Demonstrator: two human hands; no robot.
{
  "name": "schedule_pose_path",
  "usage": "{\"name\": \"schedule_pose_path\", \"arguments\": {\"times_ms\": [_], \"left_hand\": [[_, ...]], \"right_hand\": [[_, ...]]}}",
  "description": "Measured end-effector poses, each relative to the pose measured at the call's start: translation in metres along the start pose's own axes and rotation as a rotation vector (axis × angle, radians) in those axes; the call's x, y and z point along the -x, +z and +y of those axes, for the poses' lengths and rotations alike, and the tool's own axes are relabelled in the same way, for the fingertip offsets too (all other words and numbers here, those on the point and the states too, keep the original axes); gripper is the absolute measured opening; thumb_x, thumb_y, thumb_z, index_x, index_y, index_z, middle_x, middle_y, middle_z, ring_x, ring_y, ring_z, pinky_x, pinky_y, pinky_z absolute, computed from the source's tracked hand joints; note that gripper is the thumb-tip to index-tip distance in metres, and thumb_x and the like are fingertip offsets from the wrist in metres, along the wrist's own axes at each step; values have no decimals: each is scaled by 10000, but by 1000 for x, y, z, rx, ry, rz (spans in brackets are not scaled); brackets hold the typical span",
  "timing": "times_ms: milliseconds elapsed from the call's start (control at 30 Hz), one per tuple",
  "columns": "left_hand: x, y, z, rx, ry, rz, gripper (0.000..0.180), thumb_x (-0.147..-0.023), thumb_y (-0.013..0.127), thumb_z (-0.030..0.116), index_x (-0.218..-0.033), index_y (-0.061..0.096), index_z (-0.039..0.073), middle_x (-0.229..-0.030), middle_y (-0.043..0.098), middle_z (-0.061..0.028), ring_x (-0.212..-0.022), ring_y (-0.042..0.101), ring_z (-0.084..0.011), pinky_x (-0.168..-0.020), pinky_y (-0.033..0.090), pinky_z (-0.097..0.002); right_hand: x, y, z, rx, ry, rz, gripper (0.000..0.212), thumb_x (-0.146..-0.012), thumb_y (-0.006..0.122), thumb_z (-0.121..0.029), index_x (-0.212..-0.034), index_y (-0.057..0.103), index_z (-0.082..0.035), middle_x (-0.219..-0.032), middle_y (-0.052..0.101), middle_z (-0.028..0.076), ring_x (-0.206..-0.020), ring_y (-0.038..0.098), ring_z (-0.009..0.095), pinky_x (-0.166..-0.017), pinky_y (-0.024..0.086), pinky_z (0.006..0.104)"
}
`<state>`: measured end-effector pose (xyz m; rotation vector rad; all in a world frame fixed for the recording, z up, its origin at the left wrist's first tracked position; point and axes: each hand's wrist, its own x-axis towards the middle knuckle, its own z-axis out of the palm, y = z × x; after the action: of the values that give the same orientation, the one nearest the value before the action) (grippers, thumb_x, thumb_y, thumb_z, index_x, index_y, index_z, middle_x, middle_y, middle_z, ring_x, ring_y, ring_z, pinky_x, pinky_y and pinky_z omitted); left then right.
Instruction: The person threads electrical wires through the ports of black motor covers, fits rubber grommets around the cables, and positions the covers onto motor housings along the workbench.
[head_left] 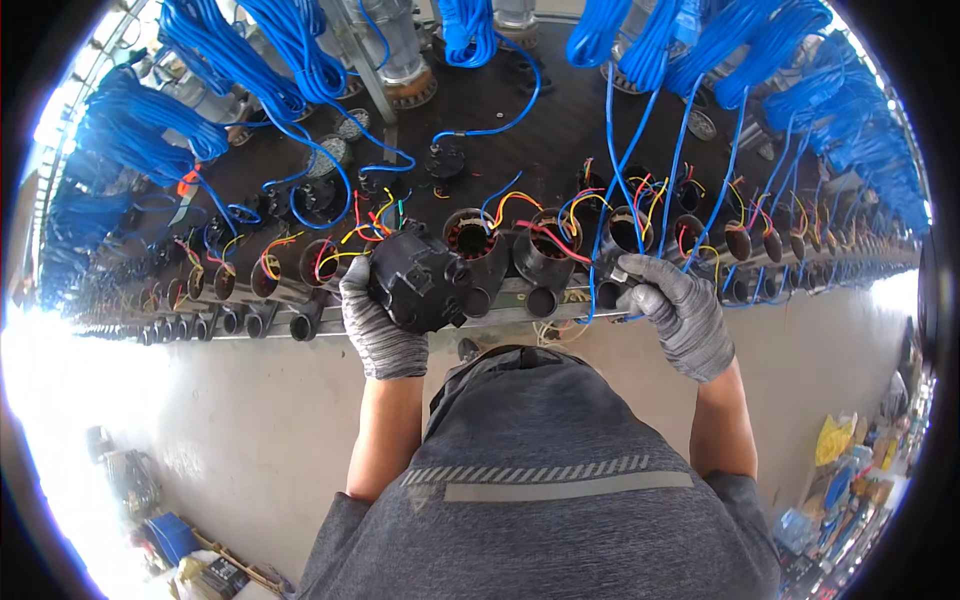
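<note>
My left hand point(382, 325), in a grey knitted glove, grips a black round plastic cover point(420, 280) by its left side. The cover is raised in front of a row of metal motor housings. My right hand point(682, 318), gloved alike, has thumb and fingers pinched together beside a hanging blue cable point(598, 240). A small dark piece shows at those fingertips, too small to name. Just beyond the hands stand an open housing point(476, 236) with copper windings inside and another housing point(545, 250). Red, yellow and blue wires point(515, 208) stick out of them.
A long dark bench point(500, 150) curves across the view, with the housings lined up along its near edge. Coiled blue cables point(285, 55) hang and lie along its far side. Boxes and a yellow bag point(835, 440) are on the floor at the lower right.
</note>
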<state>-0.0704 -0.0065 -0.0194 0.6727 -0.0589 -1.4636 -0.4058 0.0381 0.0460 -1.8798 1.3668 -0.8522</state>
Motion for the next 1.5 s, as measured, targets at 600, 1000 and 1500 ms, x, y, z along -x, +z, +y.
{"name": "schedule_pose_path", "arguments": {"times_ms": [600,1000,1500], "left_hand": [[15,46,-19,5,136,201,384,-939,630,375,-1152,626,54,-1123,679,-104,-1039,656,-271,-936,536,-438],[13,43,-19,-104,279,157,447,-910,615,442,-1201,604,104,-1242,631,-121,-1142,602,-337,-995,489,-555],[14,40,-10,-119,355,126,426,-920,629,404,-1190,614,74,-1201,658,-125,-1118,627,-314,-980,507,-512]], "right_hand": [[4,20,-3,-337,-43,56,234,-928,690,-146,-1135,674,-39,-858,676,51,-783,664,151,-694,517,284],[3,43,-7,153,-342,110,370,-844,747,-93,-1209,695,-129,-937,657,101,-770,660,284,-653,534,371],[-2,47,-9,359,-373,50,433,-816,705,-107,-1239,698,-197,-893,624,55,-706,638,251,-601,520,383]]}}
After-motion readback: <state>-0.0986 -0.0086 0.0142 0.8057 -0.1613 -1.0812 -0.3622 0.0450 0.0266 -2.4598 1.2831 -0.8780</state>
